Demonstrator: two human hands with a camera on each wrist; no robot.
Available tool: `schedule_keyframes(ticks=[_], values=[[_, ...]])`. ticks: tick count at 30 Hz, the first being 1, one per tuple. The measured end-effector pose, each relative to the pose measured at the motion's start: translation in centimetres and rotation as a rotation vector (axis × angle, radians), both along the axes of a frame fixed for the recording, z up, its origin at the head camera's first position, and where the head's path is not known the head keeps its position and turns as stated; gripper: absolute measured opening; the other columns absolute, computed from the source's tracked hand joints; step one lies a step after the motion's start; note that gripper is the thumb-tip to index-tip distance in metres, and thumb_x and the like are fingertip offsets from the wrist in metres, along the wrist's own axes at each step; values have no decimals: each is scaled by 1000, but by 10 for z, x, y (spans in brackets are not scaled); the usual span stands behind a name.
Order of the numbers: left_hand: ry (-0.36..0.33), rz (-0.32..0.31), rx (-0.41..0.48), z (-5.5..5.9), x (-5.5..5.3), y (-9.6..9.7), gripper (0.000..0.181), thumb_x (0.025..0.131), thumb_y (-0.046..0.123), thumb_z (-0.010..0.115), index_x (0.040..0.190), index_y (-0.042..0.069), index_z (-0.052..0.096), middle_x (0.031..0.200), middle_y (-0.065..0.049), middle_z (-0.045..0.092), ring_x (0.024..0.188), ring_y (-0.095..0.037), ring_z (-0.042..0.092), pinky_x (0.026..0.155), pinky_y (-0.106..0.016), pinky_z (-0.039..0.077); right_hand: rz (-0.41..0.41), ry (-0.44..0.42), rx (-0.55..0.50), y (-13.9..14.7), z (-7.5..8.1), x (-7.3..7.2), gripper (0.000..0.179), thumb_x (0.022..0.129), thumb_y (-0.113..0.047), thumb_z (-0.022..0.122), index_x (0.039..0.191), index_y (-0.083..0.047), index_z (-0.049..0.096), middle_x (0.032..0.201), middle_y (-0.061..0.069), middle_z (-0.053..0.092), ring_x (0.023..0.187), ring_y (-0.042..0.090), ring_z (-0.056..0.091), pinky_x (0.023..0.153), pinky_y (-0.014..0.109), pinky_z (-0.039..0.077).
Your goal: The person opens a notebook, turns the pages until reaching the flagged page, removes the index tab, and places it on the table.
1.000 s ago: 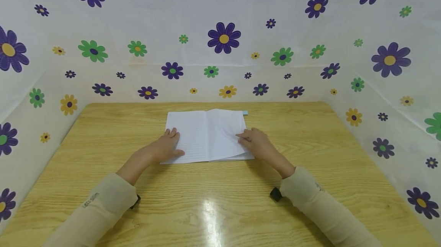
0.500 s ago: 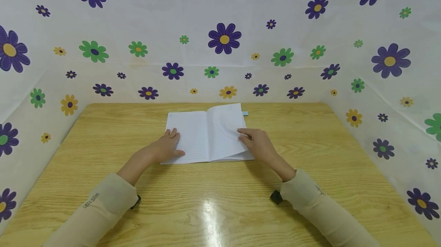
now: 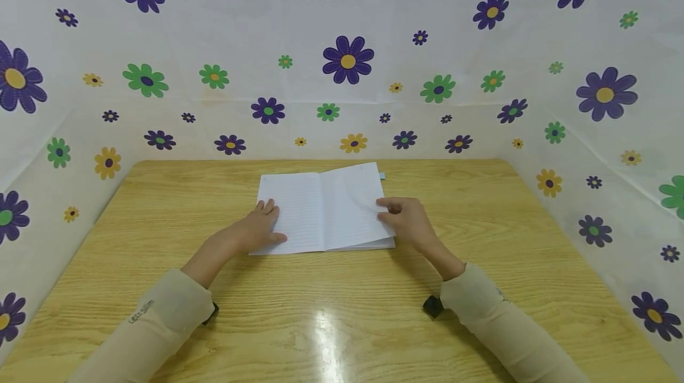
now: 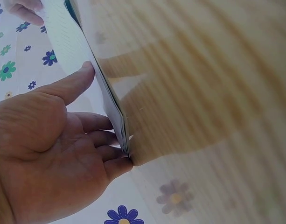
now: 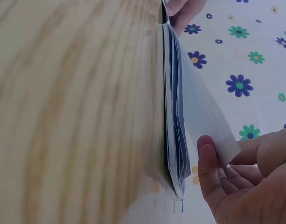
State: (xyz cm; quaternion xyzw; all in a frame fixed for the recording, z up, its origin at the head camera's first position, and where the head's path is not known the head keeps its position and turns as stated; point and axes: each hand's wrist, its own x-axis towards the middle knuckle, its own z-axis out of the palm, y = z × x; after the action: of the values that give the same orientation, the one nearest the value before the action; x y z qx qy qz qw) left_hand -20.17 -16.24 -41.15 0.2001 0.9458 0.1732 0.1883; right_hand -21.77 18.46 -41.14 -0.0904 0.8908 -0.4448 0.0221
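An open notebook (image 3: pixel 299 211) with lined white pages lies toward the far side of the table. My left hand (image 3: pixel 256 230) rests on its left page at the outer edge, fingers spread and thumb pointing inward over the paper. The left wrist view shows that thumb and the fingertips (image 4: pixel 115 165) along the notebook's edge. At the right side, my right hand (image 3: pixel 410 222) pinches the outer edge of a single page (image 3: pixel 352 199) between thumb and forefinger. In the right wrist view this page (image 5: pixel 203 107) stands raised, apart from the stack of pages (image 5: pixel 174 112) beneath.
The wooden table (image 3: pixel 299 306) spreads around the notebook. White cloth (image 3: pixel 235 32) printed with flowers encloses its back and sides. A small light-blue tab (image 3: pixel 382 176) sticks out past the notebook's upper right edge. Dark wrist devices (image 3: pixel 433 306) show at the sleeve cuffs.
The right hand has taken hold of the page, lifted its edge and drawn it slightly to the right, so it looks straighter. The left hand has stayed in place.
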Motion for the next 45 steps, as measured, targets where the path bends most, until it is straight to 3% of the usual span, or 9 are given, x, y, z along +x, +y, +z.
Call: schedule_keyframes(ticks=[4, 11, 16, 20, 27, 32, 37, 39, 45], values=[[-4, 1, 3, 1, 0, 0, 78, 107, 30, 57, 153, -21, 20, 162, -41, 8, 150, -58, 5, 123, -61, 13, -18, -63, -51, 2, 1, 0, 32, 99, -6, 68, 130, 1, 70, 141, 21, 62, 118, 25, 59, 94, 34, 55], [-6, -2, 13, 3, 2, 2, 78, 107, 30, 57, 152, -22, 21, 162, -41, 9, 150, -58, 5, 123, -61, 12, -53, -159, -196, 6, -1, -1, 34, 99, -7, 69, 132, 1, 69, 130, 23, 67, 95, 17, 60, 67, 15, 49], [-2, -1, 8, 2, 2, 1, 78, 107, 30, 57, 153, -22, 21, 162, -41, 9, 150, -58, 6, 123, -61, 13, -44, -200, -283, 6, 0, -2, 37, 101, -7, 67, 137, 2, 65, 135, 23, 65, 115, 22, 65, 90, 24, 57], [0, 2, 3, 1, 1, 1, 78, 107, 31, 57, 153, -21, 21, 162, -41, 9, 150, -58, 6, 123, -61, 13, -23, -239, -367, 5, 0, -1, 40, 103, -9, 64, 141, 2, 61, 144, 21, 58, 132, 28, 57, 106, 35, 50], [2, 2, 3, 1, 1, 0, 77, 107, 30, 56, 153, -21, 21, 162, -41, 9, 150, -58, 6, 123, -62, 14, 2, -309, -523, 2, 1, -1, 42, 105, -6, 60, 145, 5, 55, 156, 20, 46, 143, 26, 45, 112, 34, 43], [4, -3, 8, 1, 1, 1, 77, 108, 30, 56, 152, -22, 20, 162, -42, 9, 150, -58, 6, 123, -62, 13, 19, -324, -517, -1, 1, -2, 42, 106, -8, 60, 146, 2, 55, 156, 18, 47, 137, 21, 49, 105, 25, 49], [0, 2, 9, 0, 1, 1, 77, 107, 30, 56, 153, -22, 20, 162, -41, 9, 150, -58, 5, 123, -61, 12, 12, -309, -463, -5, 1, -4, 41, 105, -14, 63, 144, -2, 60, 140, 9, 60, 109, 14, 55, 84, 17, 51], [0, 5, 9, 0, 1, 1, 78, 107, 30, 57, 153, -22, 20, 162, -41, 9, 150, -58, 5, 123, -61, 12, 11, -298, -451, -7, 1, -4, 40, 104, -15, 64, 142, -3, 62, 116, 6, 64, 93, 12, 54, 74, 17, 47], [5, 5, 10, 0, 1, 1, 77, 107, 29, 57, 152, -22, 21, 162, -42, 9, 150, -58, 5, 123, -62, 12, 36, -278, -477, -14, 2, -3, 39, 103, -13, 65, 140, -2, 63, 76, 0, 47, 69, 12, 41, 58, 22, 34]])
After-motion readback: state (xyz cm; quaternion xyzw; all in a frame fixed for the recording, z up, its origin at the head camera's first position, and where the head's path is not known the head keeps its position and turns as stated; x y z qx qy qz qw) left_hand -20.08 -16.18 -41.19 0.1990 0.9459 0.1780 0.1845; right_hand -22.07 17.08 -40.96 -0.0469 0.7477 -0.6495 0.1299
